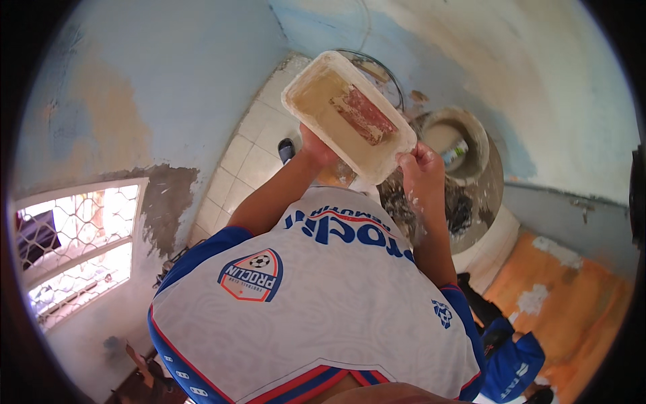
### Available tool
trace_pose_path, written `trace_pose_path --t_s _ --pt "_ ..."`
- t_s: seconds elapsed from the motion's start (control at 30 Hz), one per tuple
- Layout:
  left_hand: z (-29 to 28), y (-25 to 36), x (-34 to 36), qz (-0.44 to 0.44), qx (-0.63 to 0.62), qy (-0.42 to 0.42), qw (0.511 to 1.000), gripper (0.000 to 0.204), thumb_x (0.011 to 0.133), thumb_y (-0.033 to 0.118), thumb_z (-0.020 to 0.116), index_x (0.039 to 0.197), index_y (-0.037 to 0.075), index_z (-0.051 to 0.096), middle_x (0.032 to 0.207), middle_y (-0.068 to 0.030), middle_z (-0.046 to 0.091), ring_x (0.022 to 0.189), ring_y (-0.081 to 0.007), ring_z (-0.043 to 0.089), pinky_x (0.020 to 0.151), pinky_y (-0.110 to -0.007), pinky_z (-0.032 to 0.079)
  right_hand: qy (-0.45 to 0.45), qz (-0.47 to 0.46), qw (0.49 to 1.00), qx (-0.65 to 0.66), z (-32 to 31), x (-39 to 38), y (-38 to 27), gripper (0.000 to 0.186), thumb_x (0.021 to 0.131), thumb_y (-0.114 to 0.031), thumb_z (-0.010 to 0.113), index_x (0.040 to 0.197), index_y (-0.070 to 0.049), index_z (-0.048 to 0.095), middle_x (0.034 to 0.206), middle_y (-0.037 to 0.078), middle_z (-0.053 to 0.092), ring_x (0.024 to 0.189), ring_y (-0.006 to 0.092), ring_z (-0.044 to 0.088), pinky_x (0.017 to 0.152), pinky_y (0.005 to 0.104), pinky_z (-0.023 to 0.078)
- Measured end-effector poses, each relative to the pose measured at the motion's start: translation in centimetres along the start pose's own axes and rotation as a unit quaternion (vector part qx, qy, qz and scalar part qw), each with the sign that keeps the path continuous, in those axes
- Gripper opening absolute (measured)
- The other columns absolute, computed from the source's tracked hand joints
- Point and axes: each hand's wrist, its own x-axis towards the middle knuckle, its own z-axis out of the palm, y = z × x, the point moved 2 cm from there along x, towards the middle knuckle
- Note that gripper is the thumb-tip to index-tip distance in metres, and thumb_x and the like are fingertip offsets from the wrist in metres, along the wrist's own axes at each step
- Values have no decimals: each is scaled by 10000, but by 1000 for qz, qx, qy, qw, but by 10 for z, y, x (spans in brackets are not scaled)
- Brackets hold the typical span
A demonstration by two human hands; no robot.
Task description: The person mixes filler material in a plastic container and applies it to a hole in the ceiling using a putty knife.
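Note:
A pale rectangular tub (306, 106), its rim crusted with dried plaster, is held tilted in front of my chest. Beige residue coats its inside, and a flat reddish piece (369, 116) smeared with pale paste lies in it; its kind is unclear. My left hand (317, 146) supports the tub from below on its near left side, fingers partly hidden underneath. At the near right corner, my right hand (422, 165) grips the rim with curled fingers. Whitish smears mark that hand and forearm.
Right of the tub, a plaster-caked bucket (479, 135) holds a greyish mix and a small labelled container. It stands on a round dirty surface (490, 195). A barred window (81, 242) is at left. People are at lower right (515, 360) and lower left (161, 380). Tiled floor (239, 158) runs along the wall.

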Motion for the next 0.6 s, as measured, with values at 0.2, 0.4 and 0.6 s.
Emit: trace_pose_path --t_s 0.2,0.4,0.6 --pt "-57 117 23 69 -51 -74 994 808 953 743 375 1497 152 468 1500 -118 520 1347 -366 522 1133 -596 419 -61 -35 982 -176 113 59 -38 93 887 -92 692 929 -12 669 828 74 681 754 171 636 724 299 506" --pt "-56 256 40 137 -42 -202 969 902 923 807 363 1547 157 410 1534 -128 487 1375 -364 501 1144 -596 406 55 -357 828 -429 258 111 -96 249 836 -210 807 1008 -47 730 1268 186 614 1178 388 594 987 459 481" --pt "-16 370 53 89 -71 -238 965 1018 872 884 362 1581 153 352 1585 -156 415 1426 -386 438 1175 -597 362 32 -464 742 -483 377 169 -114 280 835 -247 807 1023 -46 758 1407 200 526 1302 463 483 1064 557 409"
